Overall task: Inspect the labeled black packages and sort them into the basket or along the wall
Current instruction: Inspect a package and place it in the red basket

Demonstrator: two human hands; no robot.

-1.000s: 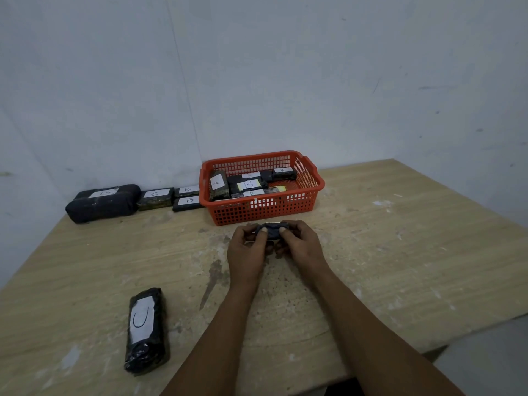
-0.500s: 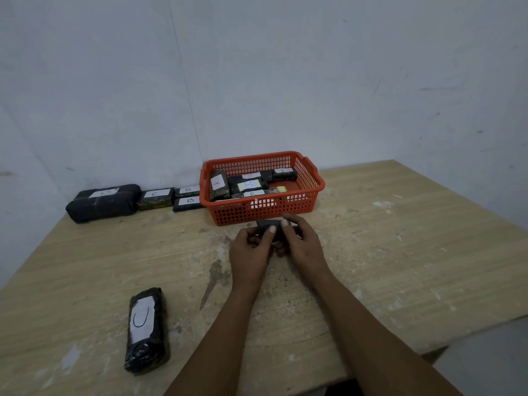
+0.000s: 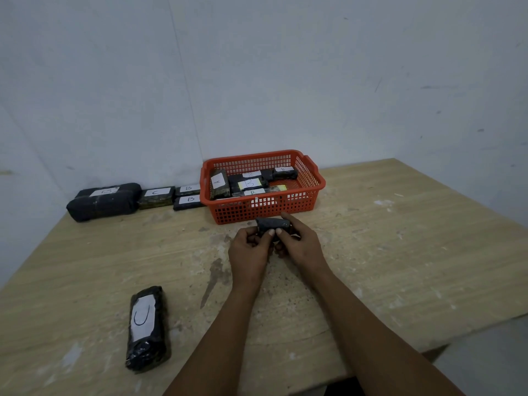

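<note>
The scuffed wooden table (image 3: pixel 371 252) bore an orange basket (image 3: pixel 265 208) by the wall, 4 black packages (image 3: pixel 105 201) lined up to its left, and 1 C-labelled package (image 3: pixel 147 328) near the front edge.

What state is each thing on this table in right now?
Small black package: held off the table by both hands, label not visible.
Left hand: gripping it.
Right hand: gripping it.
Orange basket: holds several labeled packages.
C package: lying flat, label up.
Wall row: lined up against the wall.
</note>
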